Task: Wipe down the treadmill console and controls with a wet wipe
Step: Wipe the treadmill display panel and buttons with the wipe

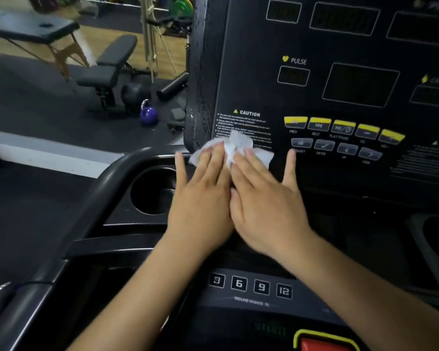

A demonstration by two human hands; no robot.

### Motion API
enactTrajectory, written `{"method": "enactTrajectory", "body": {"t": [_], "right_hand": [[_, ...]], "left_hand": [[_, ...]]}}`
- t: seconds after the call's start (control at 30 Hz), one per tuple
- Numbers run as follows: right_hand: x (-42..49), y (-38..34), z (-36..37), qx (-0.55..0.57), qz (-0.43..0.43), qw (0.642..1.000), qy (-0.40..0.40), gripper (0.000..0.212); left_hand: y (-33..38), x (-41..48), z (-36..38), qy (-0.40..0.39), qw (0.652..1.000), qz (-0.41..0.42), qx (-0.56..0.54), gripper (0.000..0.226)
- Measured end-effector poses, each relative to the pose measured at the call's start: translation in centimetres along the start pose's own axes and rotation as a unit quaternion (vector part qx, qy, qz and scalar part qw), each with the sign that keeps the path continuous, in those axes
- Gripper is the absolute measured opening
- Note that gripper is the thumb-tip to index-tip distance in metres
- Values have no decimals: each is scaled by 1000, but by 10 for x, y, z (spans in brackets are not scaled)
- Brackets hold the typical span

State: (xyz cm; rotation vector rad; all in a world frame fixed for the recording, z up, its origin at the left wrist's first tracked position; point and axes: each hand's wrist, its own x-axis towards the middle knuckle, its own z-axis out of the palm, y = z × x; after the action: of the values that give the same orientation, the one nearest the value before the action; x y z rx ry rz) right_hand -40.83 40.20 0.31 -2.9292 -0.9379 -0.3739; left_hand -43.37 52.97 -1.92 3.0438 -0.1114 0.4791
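Flat-fingered, left hand (200,198) and right hand (265,201) press one wet wipe (240,144) against console (251,72).

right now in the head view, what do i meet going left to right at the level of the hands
cup holder → left hand → right hand → second cup holder at the right edge; the wet wipe spans both hands, so it is left out

Your left hand (200,198) and right hand (264,198) are covering the lower part of the wipe (241,144), and the wipe is hiding the last lines of the caution text (243,122), whose small print is blurring beyond reading. The top and right edges are cutting off the console (251,72), and the bottom edge is slicing through the red button (322,345).
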Motion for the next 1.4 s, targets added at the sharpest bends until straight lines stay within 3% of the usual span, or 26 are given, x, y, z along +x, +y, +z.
{"method": "enactTrajectory", "body": {"t": [0.13,0.3,0.47,0.67,0.87,1.07,1.23,1.4], "right_hand": [[24,18,-20,-1,33,999,39,60],[-28,24,-1,20,36,999,10,59],[0,59,-24,10,70,995,68,57],[-58,73,-6,-18,62,998,5,59],[-35,116,-29,-19,104,992,67,56],[-89,124,-9,2,98,995,17,59],[-66,159,-28,2,141,988,66,58],[-121,164,-11,11,138,990,33,56]], "left_hand": [[0,37,-16,29,999,3,-14,66],[33,-3,-1,-23,998,16,-48,69],[43,49,-18,29,998,48,-5,66],[85,15,1,-6,995,95,-8,65],[103,70,-20,36,994,103,5,65],[125,30,-3,-25,986,163,9,66],[151,80,-15,45,987,153,7,62],[179,39,7,-17,978,203,-37,65]]}}
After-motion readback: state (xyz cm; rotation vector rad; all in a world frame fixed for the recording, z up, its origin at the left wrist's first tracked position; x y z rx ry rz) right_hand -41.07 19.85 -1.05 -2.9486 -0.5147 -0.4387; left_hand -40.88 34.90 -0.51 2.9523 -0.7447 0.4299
